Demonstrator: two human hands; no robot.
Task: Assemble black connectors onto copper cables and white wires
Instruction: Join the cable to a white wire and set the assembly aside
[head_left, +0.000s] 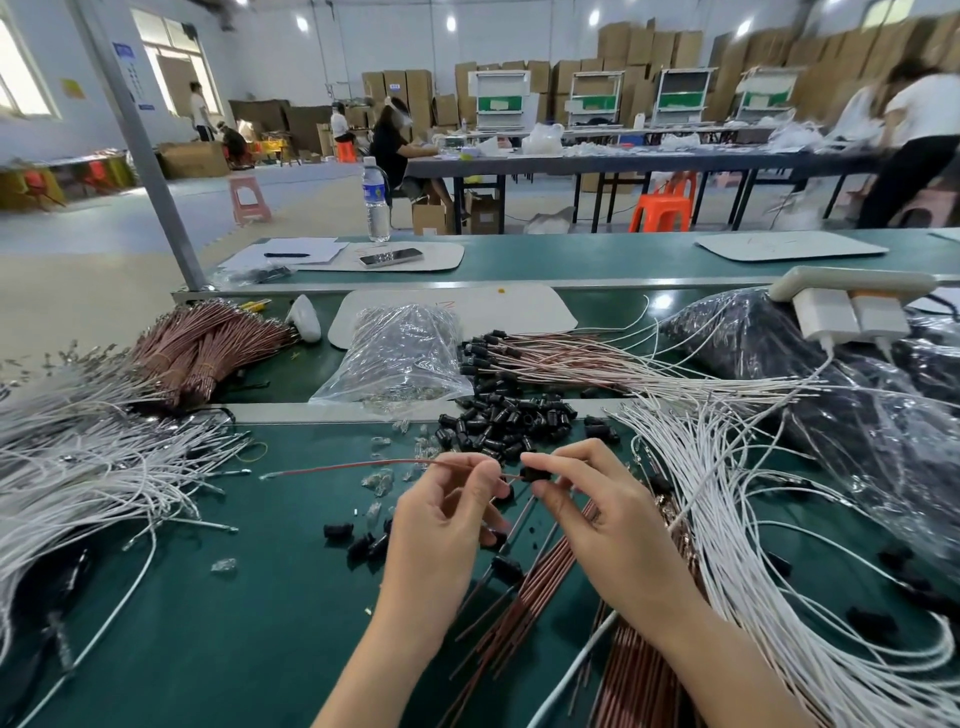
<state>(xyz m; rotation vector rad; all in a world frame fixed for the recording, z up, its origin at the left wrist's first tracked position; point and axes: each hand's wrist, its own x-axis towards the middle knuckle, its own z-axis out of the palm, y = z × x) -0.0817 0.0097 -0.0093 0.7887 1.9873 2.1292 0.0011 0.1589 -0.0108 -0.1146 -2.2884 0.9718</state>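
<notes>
1. Head view: the left hand (441, 519) pinches a copper cable (353, 466) that runs off to the left above the green table (249, 597).
2. The right hand (597, 514) pinches a black connector (531, 474) at the cable's right end, between the hands.
3. Loose black connectors (498, 421) lie just farther off; white wires (727, 493) fan right.

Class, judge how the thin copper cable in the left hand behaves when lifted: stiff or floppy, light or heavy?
Probably fairly stiff: the copper cable juts almost straight out from the pinching left hand. Likely light, being so thin; a gentle pinch seems enough.
</notes>
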